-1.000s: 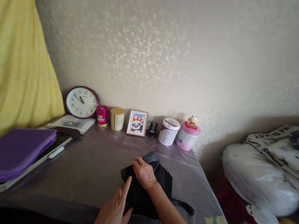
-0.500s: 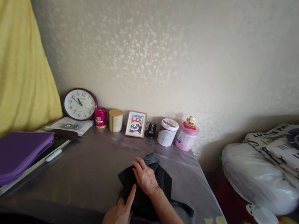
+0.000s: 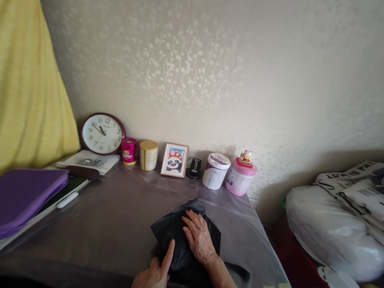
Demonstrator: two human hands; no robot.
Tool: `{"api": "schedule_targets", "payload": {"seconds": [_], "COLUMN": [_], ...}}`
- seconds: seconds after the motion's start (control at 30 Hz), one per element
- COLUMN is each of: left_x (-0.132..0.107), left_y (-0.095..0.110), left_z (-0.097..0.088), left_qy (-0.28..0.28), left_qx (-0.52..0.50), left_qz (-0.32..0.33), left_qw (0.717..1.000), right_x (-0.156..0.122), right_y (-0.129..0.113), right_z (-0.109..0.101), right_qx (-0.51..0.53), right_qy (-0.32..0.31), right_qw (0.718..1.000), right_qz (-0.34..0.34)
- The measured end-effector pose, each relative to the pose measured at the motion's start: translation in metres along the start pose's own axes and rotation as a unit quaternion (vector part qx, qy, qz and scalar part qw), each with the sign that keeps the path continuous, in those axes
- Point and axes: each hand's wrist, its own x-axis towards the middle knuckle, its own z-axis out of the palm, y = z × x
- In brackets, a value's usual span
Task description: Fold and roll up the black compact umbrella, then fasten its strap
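Black cloth (image 3: 169, 226) is pressed under the spread fingers of the right hand (image 3: 200, 242), which are laid almost flat and only slightly apart, with nothing seen to be pinched between them. By the left hand (image 3: 151, 278) one finger is held out straight along the near left part of the cloth; whether anything is gripped by its other fingers, which are hidden, cannot be told.

The cloth is placed on the near part of the desk (image 3: 114, 219), right of its middle. Its far end is bunched, its left corner is stuck out in a point, and creases are left under and around both hands. The strap (image 3: 239, 270) is left loose to the right, unwrapped and unfastened. From this, the handling is judged to be partly done: the cloth has been gathered into a compact heap, but no neat, settled shape has been reached.

Farther out, the picture (image 3: 174, 160), the white tub (image 3: 215, 171) and the clock (image 3: 103, 133) are stood along the wall (image 3: 292, 81), untouched. The purple folder (image 3: 10, 203) is laid at the left, well apart from the hands.
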Motion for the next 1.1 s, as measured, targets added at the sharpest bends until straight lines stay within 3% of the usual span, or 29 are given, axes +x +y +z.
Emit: {"api": "schedule_targets", "payload": {"seconds": [0.3, 0.4, 0.5, 0.57, 0.67, 0.77, 1.1], "left_x": [0.002, 0.001, 0.001, 0.002, 0.004, 0.005, 0.002], "left_y": [-0.001, 0.000, -0.001, -0.002, -0.004, -0.004, 0.001], "left_z": [-0.001, -0.005, -0.005, -0.002, 0.001, 0.000, -0.012], "left_qy": [-0.023, -0.037, -0.042, -0.035, -0.031, -0.035, -0.065], "left_qx": [-0.003, -0.007, -0.005, -0.005, -0.012, -0.018, -0.038], "left_qz": [-0.006, -0.009, -0.011, -0.007, -0.005, -0.011, -0.034], "left_qw": [1.000, 0.999, 0.999, 0.999, 0.999, 0.999, 0.997], "right_x": [0.030, 0.041, 0.044, 0.040, 0.030, 0.025, 0.061], "right_y": [0.046, 0.056, 0.042, 0.020, -0.016, -0.028, 0.041], "right_z": [0.013, 0.013, 0.005, -0.003, -0.009, -0.005, 0.015], "right_qx": [-0.035, -0.054, -0.066, -0.037, 0.044, 0.066, -0.014], "right_qy": [-0.007, -0.012, 0.025, 0.041, -0.039, -0.105, -0.084], "right_qw": [0.998, 0.992, 0.989, 0.995, 0.997, 0.989, 0.995], "right_qz": [0.056, 0.109, 0.133, 0.084, -0.041, -0.082, 0.056]}}
